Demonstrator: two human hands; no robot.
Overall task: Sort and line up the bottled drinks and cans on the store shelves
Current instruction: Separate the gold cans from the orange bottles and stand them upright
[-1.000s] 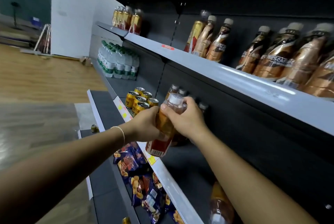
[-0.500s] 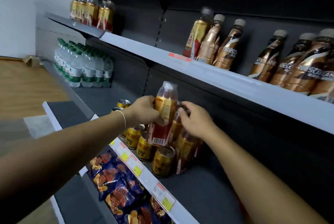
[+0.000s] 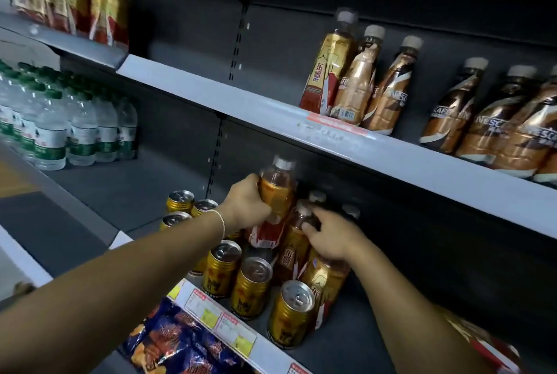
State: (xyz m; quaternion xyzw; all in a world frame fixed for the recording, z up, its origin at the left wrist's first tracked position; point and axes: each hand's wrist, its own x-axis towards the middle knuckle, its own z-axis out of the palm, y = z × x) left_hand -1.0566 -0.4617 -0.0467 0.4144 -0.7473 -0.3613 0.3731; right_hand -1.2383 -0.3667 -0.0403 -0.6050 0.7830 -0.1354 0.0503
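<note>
My left hand (image 3: 245,204) grips an orange-and-red labelled drink bottle (image 3: 275,192) with a white cap, held upright just above the middle shelf (image 3: 337,334). Beside it, my right hand (image 3: 330,236) grips the neck of another such bottle (image 3: 297,241) standing among a few like it. Several gold cans (image 3: 251,284) stand in front and to the left of these bottles, near the shelf's front edge.
The upper shelf (image 3: 346,144) carries an orange-label bottle (image 3: 327,66), brown coffee bottles (image 3: 494,114) and, far left, more orange bottles (image 3: 69,8). Water bottles (image 3: 60,129) crowd the middle shelf's left end. Blue snack bags (image 3: 177,343) lie on the lower shelf.
My left hand has carried the bottle further in over the middle shelf. My right hand has closed on the neck of a standing bottle. The view has moved closer to the shelf.
</note>
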